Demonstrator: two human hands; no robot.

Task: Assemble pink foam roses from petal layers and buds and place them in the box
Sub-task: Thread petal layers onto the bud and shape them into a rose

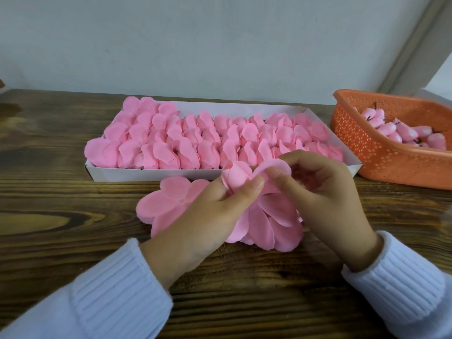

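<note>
**Both hands clamped on a half-built pink rose, just in front of the box.**

The left hand point(210, 206) pinches the rose point(238, 177) at its rolled centre, thumb on top and fingers curled beneath. The right hand point(325, 192) pinches an upper petal of the same rose between thumb and fingertips, so each grip is closed on it. The rose sits between the two grips, its wide lower petals fanning down toward the person; whether they touch the counter point(73, 192) is unclear. A flat petal layer point(166, 201) lies on the counter, partly under the left hand. Just behind the hands, the white box point(151, 173) is packed with rows of finished roses point(195, 138). An orange basket point(381, 162) at the right holds buds point(401, 130).
</note>
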